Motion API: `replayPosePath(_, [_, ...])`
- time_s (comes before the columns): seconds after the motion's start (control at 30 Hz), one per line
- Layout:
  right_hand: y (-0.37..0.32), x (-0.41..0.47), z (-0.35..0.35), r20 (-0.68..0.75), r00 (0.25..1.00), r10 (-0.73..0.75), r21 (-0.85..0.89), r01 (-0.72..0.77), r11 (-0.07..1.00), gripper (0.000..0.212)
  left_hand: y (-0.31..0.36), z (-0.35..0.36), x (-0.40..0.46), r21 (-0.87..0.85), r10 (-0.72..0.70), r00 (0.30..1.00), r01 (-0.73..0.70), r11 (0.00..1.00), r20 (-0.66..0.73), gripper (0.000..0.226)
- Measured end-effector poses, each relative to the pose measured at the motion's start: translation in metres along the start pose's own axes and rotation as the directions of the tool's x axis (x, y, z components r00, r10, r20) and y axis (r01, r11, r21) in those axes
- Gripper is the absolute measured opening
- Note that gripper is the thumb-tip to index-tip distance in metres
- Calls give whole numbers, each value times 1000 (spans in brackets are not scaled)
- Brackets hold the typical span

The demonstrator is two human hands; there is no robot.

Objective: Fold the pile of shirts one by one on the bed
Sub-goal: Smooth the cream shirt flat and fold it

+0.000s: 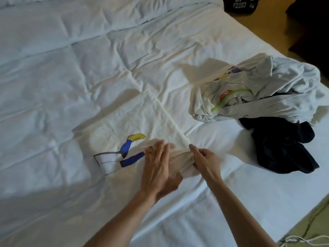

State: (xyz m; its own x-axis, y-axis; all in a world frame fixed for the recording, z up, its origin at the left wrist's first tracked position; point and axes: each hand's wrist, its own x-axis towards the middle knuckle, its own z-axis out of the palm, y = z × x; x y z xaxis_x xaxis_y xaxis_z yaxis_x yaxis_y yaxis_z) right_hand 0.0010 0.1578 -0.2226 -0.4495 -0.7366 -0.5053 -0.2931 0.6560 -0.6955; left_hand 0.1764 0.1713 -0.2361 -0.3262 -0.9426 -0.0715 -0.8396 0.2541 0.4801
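A white shirt (135,120) with a blue and yellow print lies partly folded on the bed (71,59), its long folded edge running diagonally. My left hand (156,164) lies flat with straight fingers on the shirt's near part. My right hand (204,161) pinches the bunched cloth at the shirt's near right corner. To the right lies the pile of shirts (252,93): crumpled white and pale grey ones with coloured prints, and a dark navy shirt (283,145) at the pile's near side.
The bed's right edge runs diagonally; beyond it is wooden floor with a black printed item (240,4) at the top. White cords (299,239) lie on the floor at the lower right. The wrinkled white quilt stretches to the left and far side.
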Motion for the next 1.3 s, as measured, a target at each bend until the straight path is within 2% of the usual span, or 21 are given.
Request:
replayPosePath(0.03, [-1, 5, -1, 32, 999, 14, -31, -13, 999, 52, 0, 11, -9, 58, -21, 1000, 20, 998, 8, 100])
replayPosePath(0.13, [-5, 13, -3, 105, 994, 35, -60, -29, 998, 19, -1, 28, -6, 158, -101, 995, 102, 982, -12, 106])
replayPosePath(0.27, [-6, 7, -10, 141, 990, 11, -20, -9, 1000, 9, 11, 34, 2, 196, -126, 992, 128, 972, -21, 75])
replayPosePath(0.37, [-3, -11, -16, 208, 976, 68, 34, -77, 996, 7, 16, 36, -9, 80, -70, 997, 73, 994, -40, 61])
replayPosePath(0.43, [0, -32, -28, 353, 924, 147, 20, -164, 986, 8, 11, 31, -34, -7, 2, 999, -2, 1000, -40, 62])
replayPosePath(0.5, [-1, -51, -45, 589, 761, 271, -185, -199, 962, 9, 0, 19, -64, -108, 105, 994, -109, 988, -36, 67])
replayPosePath(0.53, [-2, -56, -53, 660, 681, 318, -314, -134, 940, 10, -7, 15, -81, -148, 159, 987, -161, 976, -27, 68])
replayPosePath(0.57, [-3, -56, -56, 670, 668, 323, -390, -54, 919, 14, -13, 11, -97, -157, 210, 977, -211, 965, -25, 67])
replayPosePath(0.6, [-1, -50, -57, 612, 744, 267, -415, 16, 910, 21, -18, 8, -110, -132, 257, 966, -259, 957, -33, 67])
replayPosePath(0.63, [-2, -42, -55, 489, 860, 143, -427, 93, 900, 29, -19, 7, -118, -90, 289, 956, -292, 952, -45, 66])
replayPosePath(0.67, [-8, -34, -50, 337, 941, -38, -445, 195, 874, 38, -17, 9, -123, -53, 295, 954, -298, 953, -53, 66])
replayPosePath(0.7, [-15, -27, -43, 234, 942, -241, -476, 327, 816, 49, -11, 12, -124, -25, 280, 959, -281, 959, -48, 68])
replayPosePath(0.73, [-25, -19, -35, 219, 886, -408, -511, 461, 725, 63, -2, 16, -124, -7, 255, 966, -256, 967, -28, 73])
replayPosePath(0.77, [-35, -8, -28, 276, 818, -504, -536, 567, 626, 77, 8, 21, -123, 19, 233, 973, -232, 972, -8, 78])
replayPosePath(0.83, [-60, 15, -15, 492, 709, -505, -563, 702, 436, 98, 25, 31, -119, 104, 201, 979, -199, 974, -9, 68])
replayPosePath(0.9, [-82, 33, 1, 644, 662, -384, -564, 750, 346, 102, 35, 37, -115, 117, 126, 992, -122, 986, -23, 60])
replayPosePath(1.0, [-101, 50, 24, 592, 764, -257, -629, 637, 446, 87, 45, 33, -111, -39, 40, 998, -41, 998, -43, 56])
replayPosePath(1.1, [-113, 56, 33, 574, 794, -202, -660, 594, 460, 61, 44, 13, -112, -339, -39, 989, -12, 941, -144, 63])
replayPosePath(1.2, [-119, 48, 20, 568, 796, -208, -556, 558, 616, 55, 32, -25, -118, -535, -198, 943, 24, 844, -269, 65])
replayPosePath(1.27, [-126, 26, 3, 575, 773, -267, -394, 548, 738, 62, 21, -60, -123, -625, -300, 885, 13, 780, -356, 52])
replayPosePath(1.3, [-131, 13, -5, 599, 751, -277, -309, 536, 785, 62, 16, -79, -126, -675, -352, 868, 27, 737, -350, 41])
